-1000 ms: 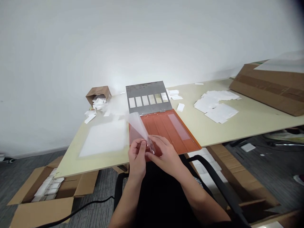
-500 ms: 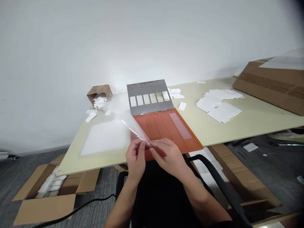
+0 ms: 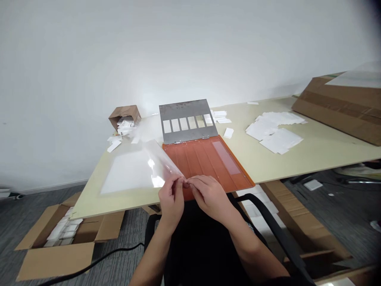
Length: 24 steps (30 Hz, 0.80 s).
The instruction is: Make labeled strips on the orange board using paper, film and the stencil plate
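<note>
My left hand (image 3: 172,198) pinches the corner of a clear plastic film (image 3: 159,163), which slants up and to the left with bright glare on it. Fingertip to fingertip with it, my right hand (image 3: 210,198) is closed at the same corner; the tips overlap, so the exact grip is hidden. Beneath and beyond the hands lies an orange board (image 3: 196,159) with shallow grooves and a pale strip (image 3: 224,157) at its right. Hinged to its far edge, a grey metal plate (image 3: 186,109) with several rectangular windows stands raised.
White sheets (image 3: 127,171) lie left of the board. Behind them a small carton (image 3: 125,115) holds white pieces. Flat white cut-outs (image 3: 279,139) and a large carton (image 3: 339,107) are at right. An open box (image 3: 56,254) sits on the floor; a chair armrest (image 3: 274,230) is beside me.
The film has swung left and opened out flatter, uncovering more of the orange board's left edge. Both hands stay almost in place, still together at its corner.
</note>
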### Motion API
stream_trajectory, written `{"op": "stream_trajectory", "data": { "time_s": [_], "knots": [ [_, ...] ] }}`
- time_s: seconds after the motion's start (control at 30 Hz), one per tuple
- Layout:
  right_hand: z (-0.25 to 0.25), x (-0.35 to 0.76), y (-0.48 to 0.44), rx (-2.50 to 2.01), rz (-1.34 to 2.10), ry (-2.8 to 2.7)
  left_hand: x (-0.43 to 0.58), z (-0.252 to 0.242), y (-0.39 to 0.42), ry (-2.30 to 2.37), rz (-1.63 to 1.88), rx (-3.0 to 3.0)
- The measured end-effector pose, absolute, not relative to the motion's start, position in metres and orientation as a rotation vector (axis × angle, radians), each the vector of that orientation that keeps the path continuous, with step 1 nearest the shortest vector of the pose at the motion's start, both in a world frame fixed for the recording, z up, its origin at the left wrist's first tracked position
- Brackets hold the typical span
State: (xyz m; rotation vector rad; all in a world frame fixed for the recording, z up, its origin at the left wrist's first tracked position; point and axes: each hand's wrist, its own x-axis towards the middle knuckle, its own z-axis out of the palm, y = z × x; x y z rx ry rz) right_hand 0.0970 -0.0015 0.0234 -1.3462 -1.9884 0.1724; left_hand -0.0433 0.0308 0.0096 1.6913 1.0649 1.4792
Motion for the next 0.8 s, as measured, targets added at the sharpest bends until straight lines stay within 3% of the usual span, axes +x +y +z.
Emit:
{"op": "stream_trajectory", "data": {
  "time_s": [0.8],
  "knots": [
    [0.017, 0.11, 0.003, -1.397, 0.344, -1.823, -0.046, 0.01, 0.035, 1.064, 1.415, 1.629]
  ]
}}
